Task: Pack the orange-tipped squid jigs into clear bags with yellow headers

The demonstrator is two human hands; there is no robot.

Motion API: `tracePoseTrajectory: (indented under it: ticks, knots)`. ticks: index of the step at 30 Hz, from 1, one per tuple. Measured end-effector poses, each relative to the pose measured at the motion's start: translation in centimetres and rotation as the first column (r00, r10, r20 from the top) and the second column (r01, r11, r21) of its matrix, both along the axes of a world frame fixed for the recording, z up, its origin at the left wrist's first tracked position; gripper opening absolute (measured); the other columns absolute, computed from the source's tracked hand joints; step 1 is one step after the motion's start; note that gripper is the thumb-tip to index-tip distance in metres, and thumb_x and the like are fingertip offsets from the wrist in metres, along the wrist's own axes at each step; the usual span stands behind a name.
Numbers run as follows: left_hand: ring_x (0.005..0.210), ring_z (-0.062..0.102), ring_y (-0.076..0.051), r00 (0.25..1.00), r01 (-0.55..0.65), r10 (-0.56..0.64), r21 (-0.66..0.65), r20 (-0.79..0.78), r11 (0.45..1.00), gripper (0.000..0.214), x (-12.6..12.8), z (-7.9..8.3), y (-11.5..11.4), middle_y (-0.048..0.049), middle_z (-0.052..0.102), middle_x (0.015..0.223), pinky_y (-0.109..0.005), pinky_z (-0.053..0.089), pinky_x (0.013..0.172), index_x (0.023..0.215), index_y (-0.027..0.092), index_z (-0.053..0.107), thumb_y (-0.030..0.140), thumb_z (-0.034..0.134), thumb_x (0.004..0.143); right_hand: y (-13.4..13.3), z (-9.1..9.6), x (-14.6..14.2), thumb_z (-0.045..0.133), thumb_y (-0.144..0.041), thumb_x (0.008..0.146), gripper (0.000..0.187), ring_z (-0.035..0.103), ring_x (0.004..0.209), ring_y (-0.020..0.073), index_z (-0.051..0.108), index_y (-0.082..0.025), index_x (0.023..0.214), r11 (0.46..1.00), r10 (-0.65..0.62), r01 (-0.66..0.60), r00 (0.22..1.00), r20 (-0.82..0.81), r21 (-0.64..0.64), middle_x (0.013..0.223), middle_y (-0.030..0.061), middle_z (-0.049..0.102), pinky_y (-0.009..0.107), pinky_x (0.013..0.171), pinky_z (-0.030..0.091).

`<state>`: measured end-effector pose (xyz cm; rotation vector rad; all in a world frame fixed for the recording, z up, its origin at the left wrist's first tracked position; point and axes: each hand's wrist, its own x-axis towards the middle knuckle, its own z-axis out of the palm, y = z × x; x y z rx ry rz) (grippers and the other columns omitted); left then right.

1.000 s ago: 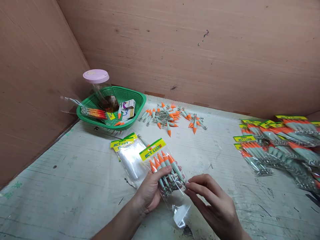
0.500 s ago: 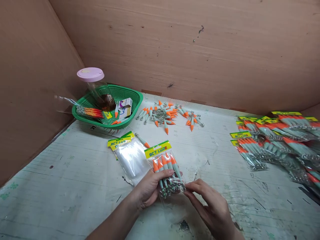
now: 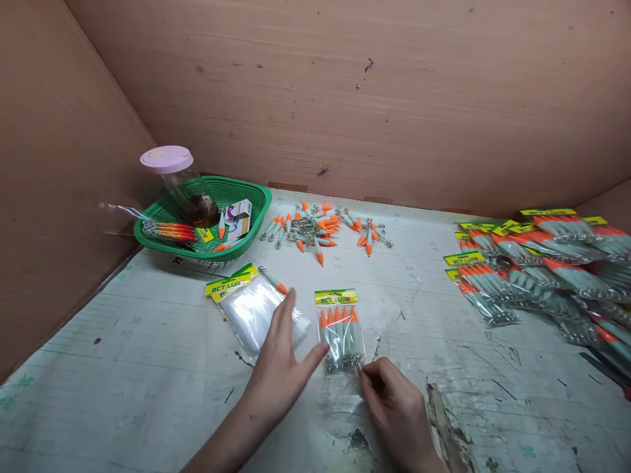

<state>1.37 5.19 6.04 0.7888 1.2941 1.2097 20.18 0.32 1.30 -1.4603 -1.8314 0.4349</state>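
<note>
A clear bag of fishing lures (image 3: 340, 332) with a yellow-green "BCT LURE" header lies in front of me. Several pale lures with orange tips stand side by side inside it, hooks toward me. My right hand (image 3: 394, 404) pinches the bag's lower right corner between thumb and fingers. My left hand (image 3: 283, 361) is spread with nothing in it, just left of the bag, its thumb close to the bag's lower left edge. Partly behind that hand is a stack of clear header bags (image 3: 249, 312). One loose lure (image 3: 273, 281) lies at the stack's upper edge.
A heap of loose lures (image 3: 315, 230) lies near the back board. At back left, a green basket (image 3: 256, 217) holds a pink-lidded jar (image 3: 170, 161), a small box and red-yellow lures in a bag. Filled lure bags (image 3: 542, 269) are piled on the right.
My left hand has let go of the bag of lures and opened, moving slightly left. The bag now lies straighter on the table, while my right hand still pinches its corner.
</note>
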Motion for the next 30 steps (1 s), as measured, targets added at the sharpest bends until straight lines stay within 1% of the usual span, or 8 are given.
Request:
tracePoseTrajectory:
  ticks: [2,5,8,14,18,24,27,30]
  knots:
    - [0.115,0.048,-0.027,0.965,0.113,-0.096,0.056,-0.246,0.992,0.055,-0.2,-0.2,-1.5,-0.008,0.062,0.111,-0.029,0.033,0.1,0.108,0.025,0.066,0.018,0.08,0.056,-0.4,-0.3,0.3,0.046,-0.022,0.09,0.02,0.052,0.05,0.0109,0.051,-0.019,0.072,1.0,-0.022,0.021,0.998,0.054,0.02,0.06,-0.0009,0.052,0.02,0.046,0.042]
    - [0.074,0.059,-0.022,0.864,0.232,-0.262,-0.121,-0.43,0.965,0.05,0.1,-1.7,-3.8,-0.0042,0.063,0.075,-0.03,0.046,0.074,0.11,0.022,0.064,0.027,0.076,0.061,-1.2,0.0,0.7,0.05,-0.024,0.089,0.011,0.051,0.053,0.012,0.052,-0.018,0.079,0.999,-0.031,0.027,0.993,0.11,0.035,0.064,-0.0002,0.051,0.022,0.049,0.043]
    - [0.058,0.057,-0.017,0.864,0.316,-0.372,-0.211,-0.34,0.925,0.059,0.9,-3.8,-4.9,0.0003,0.061,0.066,-0.029,0.046,0.058,0.124,0.017,0.048,0.03,0.066,0.069,-2.0,0.4,0.0,0.049,-0.019,0.089,0.006,0.054,0.062,0.0133,0.054,-0.019,0.088,0.996,0.087,-0.086,0.993,0.078,-0.018,0.071,0.0019,0.053,0.023,0.056,0.045]
    - [0.054,0.056,-0.013,0.963,0.263,-0.266,-0.297,0.032,0.918,0.068,2.1,-5.2,-4.6,0.0052,0.056,0.063,-0.028,0.048,0.055,0.124,0.012,0.032,0.033,0.063,0.067,-1.5,-0.7,-2.8,0.045,-0.01,0.087,0.012,0.057,0.071,0.0166,0.053,-0.019,0.09,0.944,0.282,-0.283,0.959,-0.032,-0.171,0.078,0.0039,0.056,0.026,0.06,0.048]
    - [0.052,0.057,-0.012,0.969,0.247,-0.244,-0.302,0.047,0.921,0.068,2.1,-4.9,-4.6,0.006,0.057,0.061,-0.026,0.048,0.053,0.122,0.013,0.031,0.03,0.065,0.065,-1.0,-1.5,-2.7,0.05,-0.007,0.081,0.014,0.056,0.067,0.0155,0.049,-0.019,0.076,0.915,0.276,-0.273,0.961,-0.035,-0.298,0.075,0.0022,0.055,0.024,0.057,0.046]
    - [0.048,0.057,-0.012,0.973,0.22,-0.23,-0.279,-0.005,0.935,0.059,2.4,-5.2,-4.7,0.0081,0.055,0.058,-0.024,0.047,0.05,0.116,0.015,0.033,0.026,0.063,0.067,-1.6,-0.9,-2.6,0.039,-0.015,0.088,0.016,0.053,0.065,0.0152,0.048,-0.019,0.075,0.915,0.307,-0.32,0.947,-0.093,-0.246,0.075,0.0036,0.053,0.025,0.057,0.044]
    - [0.049,0.058,-0.012,0.977,0.188,-0.209,-0.264,-0.052,0.946,0.052,2.7,-5.1,-4.7,0.0096,0.052,0.057,-0.022,0.047,0.049,0.113,0.017,0.035,0.023,0.061,0.069,-2.0,0.1,0.4,0.039,-0.026,0.091,0.019,0.051,0.062,0.0135,0.048,-0.02,0.075,0.895,0.17,-0.287,0.927,-0.335,-0.342,0.071,0.001,0.051,0.023,0.055,0.043]
    - [0.052,0.061,-0.013,0.969,0.211,-0.236,-0.253,-0.074,0.944,0.045,2.6,-5.2,-5.0,0.0089,0.05,0.061,-0.022,0.048,0.049,0.112,0.018,0.036,0.023,0.058,0.074,-2.1,0.3,7.2,0.042,-0.04,0.09,0.021,0.048,0.054,0.0143,0.052,-0.022,0.086,0.894,-0.276,0.071,0.865,-0.418,-0.442,0.061,-0.0017,0.047,0.025,0.051,0.043]
